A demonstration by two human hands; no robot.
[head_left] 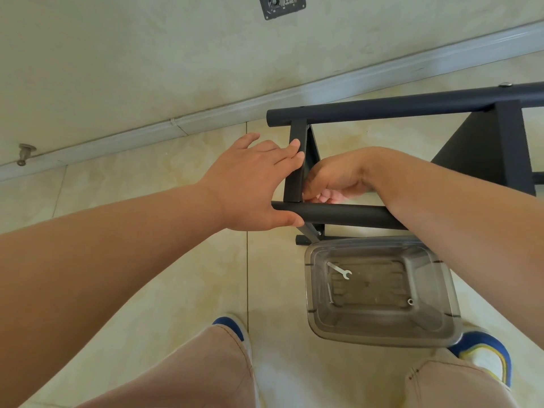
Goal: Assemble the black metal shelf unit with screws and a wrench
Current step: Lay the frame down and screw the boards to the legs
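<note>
The black metal shelf unit (412,107) lies on its side on the tiled floor, two round tubes joined by flat black crosspieces. My left hand (250,184) holds the end of the near tube (347,214) with the thumb beneath it and straight fingers laid on the left crosspiece (294,172). My right hand (332,181) reaches inside the frame, fingers curled at the joint of that crosspiece and the near tube; what they pinch is hidden. A small silver wrench (340,270) lies in a clear plastic bin (312,290), with a screw (330,293) and a nut (410,301).
The bin stands on the floor just in front of the frame, between my feet in blue and yellow shoes (485,354). A wall with a grey baseboard (206,116) runs close behind the frame. A door stop (25,153) sticks out at the left.
</note>
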